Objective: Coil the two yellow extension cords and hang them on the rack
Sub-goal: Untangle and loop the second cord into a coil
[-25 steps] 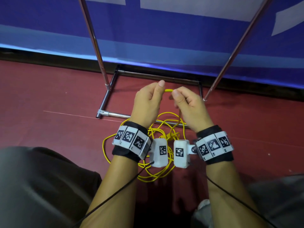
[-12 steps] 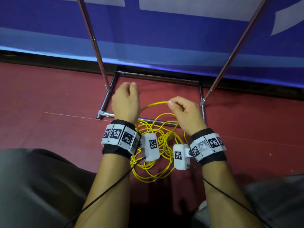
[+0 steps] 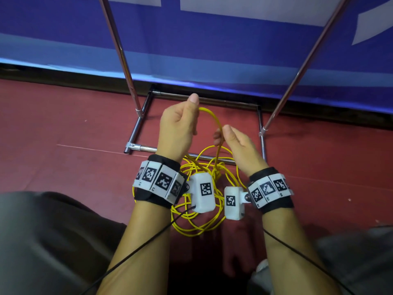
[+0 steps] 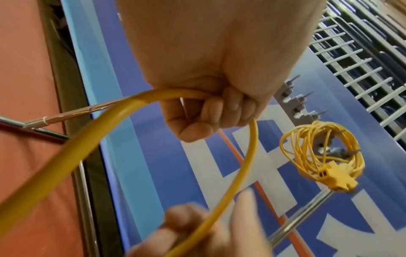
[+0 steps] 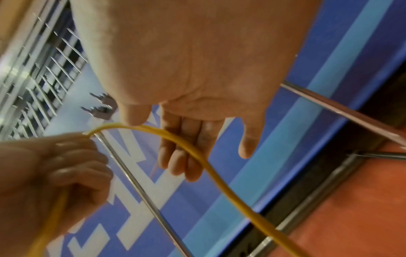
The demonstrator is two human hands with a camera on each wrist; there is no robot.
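The left hand point(image 3: 178, 126) is closed in a fist round the yellow extension cord point(image 3: 214, 124), its fingers point(image 4: 211, 111) curled over the strand at the top of an arch. The right hand point(image 3: 236, 143) is held just beside it, lower and to the right, with fingers point(image 5: 186, 153) nearly straight and relaxed; the cord is laid across them and touched by the thumb, but no firm pinch is seen. From the arch the cord falls between the wrists to a loose tangle point(image 3: 197, 222) on the red floor point(image 3: 63, 167), in front of the rack's base bar point(image 3: 165, 150). The slack thus lies below and toward the body, nearer the right hand, so the next loop is judged to be drawn up by that hand and passed leftward into the fist. Above, in the left wrist view, the other cord is seen coiled point(image 4: 323, 153) and hung on the rack's pegs point(image 4: 301, 102).
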